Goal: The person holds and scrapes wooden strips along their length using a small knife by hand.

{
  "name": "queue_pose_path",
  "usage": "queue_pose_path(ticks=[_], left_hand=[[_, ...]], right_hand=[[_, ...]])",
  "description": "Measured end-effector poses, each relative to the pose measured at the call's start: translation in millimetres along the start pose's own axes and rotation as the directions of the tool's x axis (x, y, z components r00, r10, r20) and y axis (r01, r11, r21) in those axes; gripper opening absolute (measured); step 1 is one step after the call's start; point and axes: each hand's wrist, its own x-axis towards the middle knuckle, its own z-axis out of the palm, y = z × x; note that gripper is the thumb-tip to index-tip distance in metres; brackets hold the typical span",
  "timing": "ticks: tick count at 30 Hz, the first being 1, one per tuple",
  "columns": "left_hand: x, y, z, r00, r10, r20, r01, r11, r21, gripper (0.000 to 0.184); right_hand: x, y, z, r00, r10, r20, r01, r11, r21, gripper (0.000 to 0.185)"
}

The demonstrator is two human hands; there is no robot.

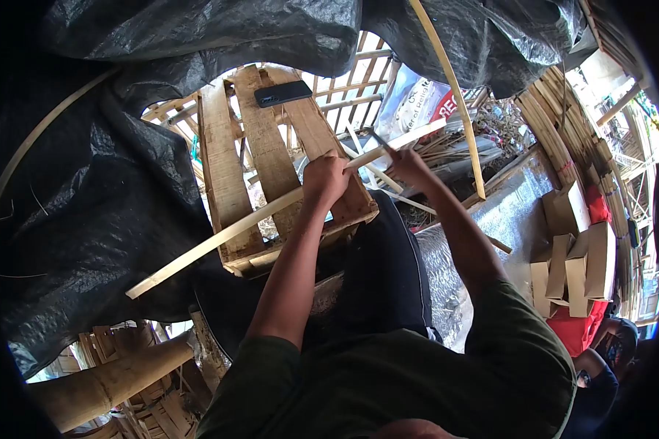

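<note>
A long pale bamboo strip point(231, 233) slants from the lower left up to the right, across a slatted wooden crate point(274, 157). My left hand point(325, 179) is wrapped round the strip near its middle. Further up the strip, my right hand point(411, 167) is closed on a knife point(379, 139), whose dark, narrow blade points up and left across the strip. Its handle is mostly hidden in my fingers. A dark phone point(283, 93) lies on the crate's far end, beyond both hands.
Black plastic sheeting point(88, 197) hangs at the left and above. A curved bamboo strip point(454, 88) dangles at the upper right. Cardboard boxes point(572, 256) stand right, near another person's arm point(593, 366). A thick bamboo pole point(117, 380) crosses the lower left.
</note>
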Motion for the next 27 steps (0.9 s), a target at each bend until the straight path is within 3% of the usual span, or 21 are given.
queue_pose_path(ticks=[1,2,3,4,6,8,9,10,12,13,14,16,18,19,20,22,23,24,27], left_hand=[[0,0,1,1.0,0.015,-0.018,-0.015,1.0,-0.004,0.022],[2,-1,2,0.999,0.028,-0.041,-0.029,1.0,-0.005,0.021],[2,0,1,0.999,0.029,-0.045,-0.029,1.0,-0.007,0.021],[1,0,-2,0.999,0.025,-0.044,-0.025,1.0,-0.014,0.021],[1,1,-2,0.999,0.018,-0.038,-0.019,1.0,-0.023,0.021],[1,0,1,0.997,0.039,-0.061,-0.038,0.999,0.008,0.02],[1,-2,2,0.997,0.039,-0.067,-0.039,0.999,0.01,0.02],[1,-3,5,0.998,0.035,-0.054,-0.035,0.999,0.004,0.022],[5,-5,4,0.998,0.028,-0.049,-0.028,1.0,0.0,0.024],[6,-5,5,0.998,0.032,-0.051,-0.032,0.999,0.009,0.023],[2,-5,6,0.998,0.037,-0.045,-0.036,0.999,0.016,0.023],[2,-5,5,0.999,0.03,-0.04,-0.029,1.0,0.012,0.023],[4,-4,3,0.999,0.025,-0.037,-0.025,1.0,0.007,0.023],[5,-4,2,0.999,0.017,-0.041,-0.017,1.0,0.007,0.024],[2,-3,3,0.999,0.01,-0.038,-0.01,1.0,0.005,0.024],[1,-2,6,0.999,0.02,-0.038,-0.02,1.0,0.003,0.024],[4,-3,6,0.999,0.022,-0.05,-0.021,1.0,0.008,0.024],[4,-3,3,0.998,0.019,-0.054,-0.019,1.0,0.01,0.024],[-2,-2,5,0.999,0.008,-0.037,-0.008,1.0,-0.005,0.023]], right_hand=[[7,-7,-17,0.927,0.365,0.087,-0.37,0.929,0.036,0.047],[17,-15,-33,0.722,0.668,0.179,-0.684,0.728,0.04,0.044],[11,-15,-21,0.768,0.628,0.126,-0.64,0.753,0.154,0.042],[12,9,24,0.964,0.246,0.097,-0.241,0.969,-0.058,0.042],[6,-26,-8,0.912,0.382,0.147,-0.394,0.917,0.064,0.044],[20,7,-22,0.73,0.629,0.266,-0.678,0.716,0.166,0.046],[18,-13,-41,0.679,0.713,0.175,-0.734,0.655,0.182,0.045],[8,-34,-35,0.683,0.71,0.173,-0.731,0.659,0.18,0.045],[-7,-71,-15,0.785,0.57,0.242,-0.619,0.708,0.339,0.047],[1,-49,-20,0.868,0.458,0.192,-0.493,0.842,0.22,0.052],[0,-28,-20,0.865,0.462,0.198,-0.498,0.84,0.216,0.052],[4,-26,-35,0.768,0.638,0.054,-0.626,0.731,0.27,0.057],[-6,-49,2,0.868,0.481,0.123,-0.496,0.846,0.196,0.054],[-3,-42,4,0.934,0.357,0.012,-0.357,0.929,0.093,0.051],[4,-27,-13,0.887,0.42,0.191,-0.443,0.892,0.096,0.047],[7,-16,-33,0.761,0.641,0.097,-0.645,0.733,0.218,0.054],[5,-21,-26,0.778,0.619,0.106,-0.627,0.753,0.199,0.053],[3,-32,-15,0.919,0.306,0.249,-0.337,0.937,0.089,0.053],[3,-19,-15,0.798,0.542,0.264,-0.6,0.755,0.263,0.053]])
